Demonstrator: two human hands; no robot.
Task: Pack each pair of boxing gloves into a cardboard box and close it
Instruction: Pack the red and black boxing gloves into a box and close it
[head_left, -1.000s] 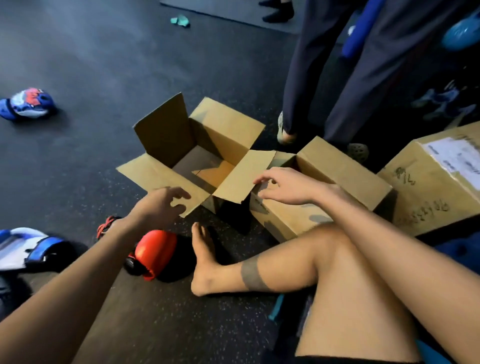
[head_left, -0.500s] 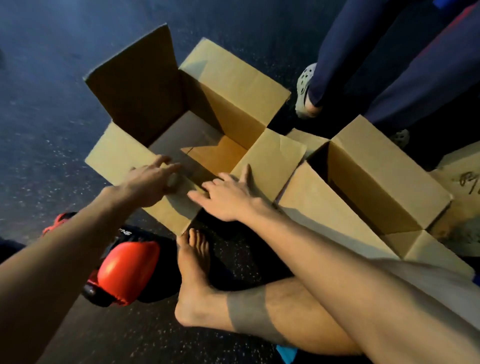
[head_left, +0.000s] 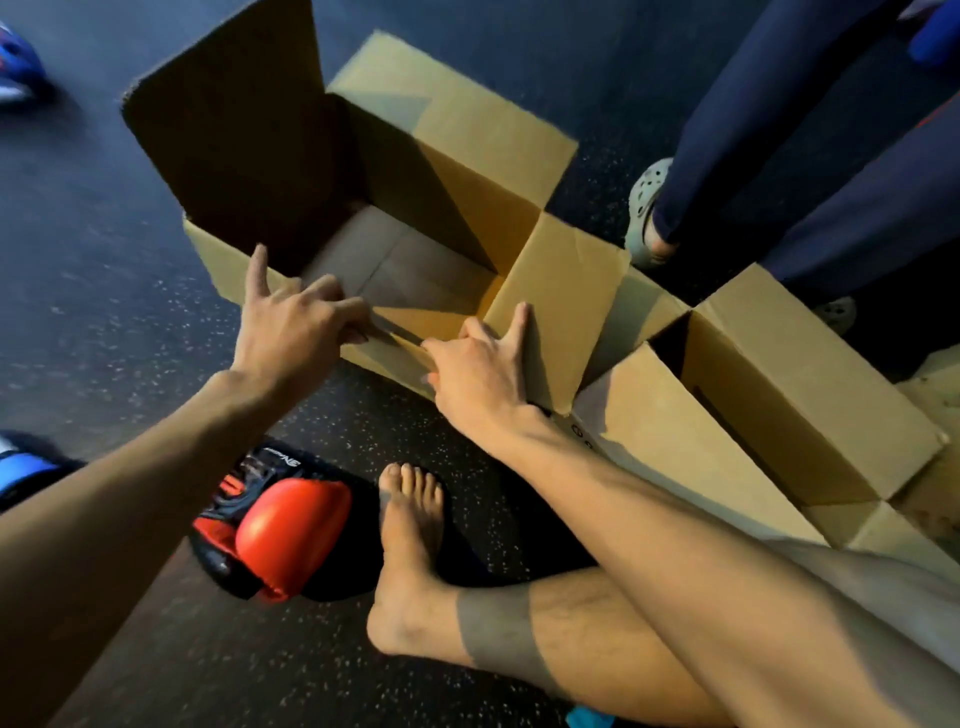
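Note:
An open cardboard box (head_left: 457, 130) stands on the dark floor in front of me, flaps spread, nothing inside. My left hand (head_left: 296, 327) grips the box's near wall, fingers hooked over its edge, index finger raised. My right hand (head_left: 483, 364) holds the near right corner, thumb up against the right flap (head_left: 566, 291). A red and black boxing glove (head_left: 285, 540) lies on the floor beneath my left forearm, beside my bare foot (head_left: 410, 545). A blue and white glove (head_left: 21, 467) shows at the left edge; another (head_left: 15, 67) lies at the far left top.
A second open cardboard box (head_left: 779, 395) sits to the right, touching the first one's flap. A standing person's dark trouser legs (head_left: 753, 130) and grey clog (head_left: 644, 208) are behind the boxes. My bent right leg (head_left: 649, 634) crosses the foreground.
My head has leaned in closer over the box. Both hands have moved from the flaps onto the box's near wall, and the near flap has folded down out of sight.

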